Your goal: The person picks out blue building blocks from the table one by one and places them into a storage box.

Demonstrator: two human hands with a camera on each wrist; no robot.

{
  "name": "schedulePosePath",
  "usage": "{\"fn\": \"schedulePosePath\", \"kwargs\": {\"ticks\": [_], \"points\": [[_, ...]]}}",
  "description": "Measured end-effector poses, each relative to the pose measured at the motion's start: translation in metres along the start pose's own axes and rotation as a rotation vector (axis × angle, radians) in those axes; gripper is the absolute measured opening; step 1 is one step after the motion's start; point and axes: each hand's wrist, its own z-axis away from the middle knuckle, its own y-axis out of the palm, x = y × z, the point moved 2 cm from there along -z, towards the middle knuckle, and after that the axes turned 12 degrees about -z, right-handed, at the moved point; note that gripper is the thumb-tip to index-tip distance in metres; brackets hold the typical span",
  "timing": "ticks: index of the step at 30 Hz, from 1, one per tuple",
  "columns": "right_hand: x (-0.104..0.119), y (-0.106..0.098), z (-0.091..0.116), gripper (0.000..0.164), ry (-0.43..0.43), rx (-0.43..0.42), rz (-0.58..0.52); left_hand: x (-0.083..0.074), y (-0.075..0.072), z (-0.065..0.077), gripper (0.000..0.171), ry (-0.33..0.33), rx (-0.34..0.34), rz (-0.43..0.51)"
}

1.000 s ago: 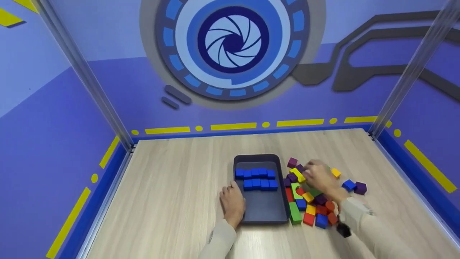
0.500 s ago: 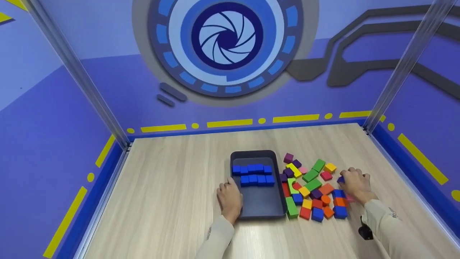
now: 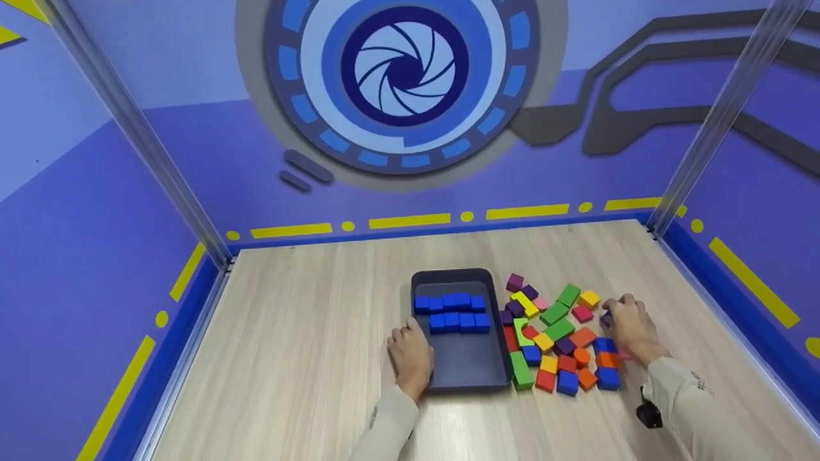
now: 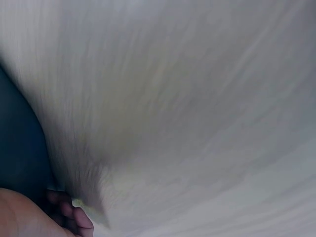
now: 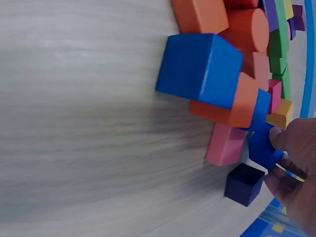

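My left hand (image 3: 410, 355) holds the left side of a dark grey tray (image 3: 458, 371), thumb by the rim. In the left wrist view its curled fingers (image 4: 81, 222) show low beside the tray's dark wall. Two rows of blue blocks (image 3: 458, 322) lie across the tray. To the right of the pile, my right hand (image 3: 631, 326) pinches a blue block (image 5: 264, 148) between thumb and fingers. Just beside it on the table sits a dark purple cube (image 5: 244, 183). In the head view the hand largely covers both.
Between tray and right hand lie many loose blocks, among them green blocks (image 3: 559, 330), a yellow piece (image 3: 526, 305), an orange cylinder (image 3: 581, 356) and more blue cubes (image 3: 567, 383). Some touch the tray's right side. Purple-blue panels (image 3: 192, 179) enclose the wooden table (image 3: 307, 333).
My right hand has moved right, from above the middle of the pile to the blue block at its right edge, and has taken hold of it. My left hand stays at the tray.
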Motion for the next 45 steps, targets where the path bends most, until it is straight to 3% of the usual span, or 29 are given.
{"fn": "schedulePosePath", "kwargs": {"ticks": [4,8,21,27,34,45], "points": [[0.018,-0.005,-0.009,0.034,-0.083,-0.085,-0.080,0.001,0.000,-0.001,0.042,-0.006,0.008,0.017],[0.043,-0.006,-0.018,0.038,-0.189,-0.111,-0.135,0.001,0.000,-0.001,0.043,-0.008,0.007,0.020],[0.150,0.017,-0.032,0.021,-0.566,-0.183,-0.265,0.002,0.000,-0.002,0.044,-0.015,-0.007,0.007],[0.181,0.045,-0.025,0.021,-0.611,-0.072,-0.326,0.001,0.001,0.001,0.049,-0.013,0.017,-0.001],[0.203,0.082,-0.017,0.021,-0.754,0.113,-0.298,0.000,0.002,0.000,0.051,-0.008,0.018,-0.024],[0.217,0.102,-0.016,0.023,-0.680,0.348,-0.268,0.000,0.000,0.000,0.052,-0.009,0.041,-0.015]]}}
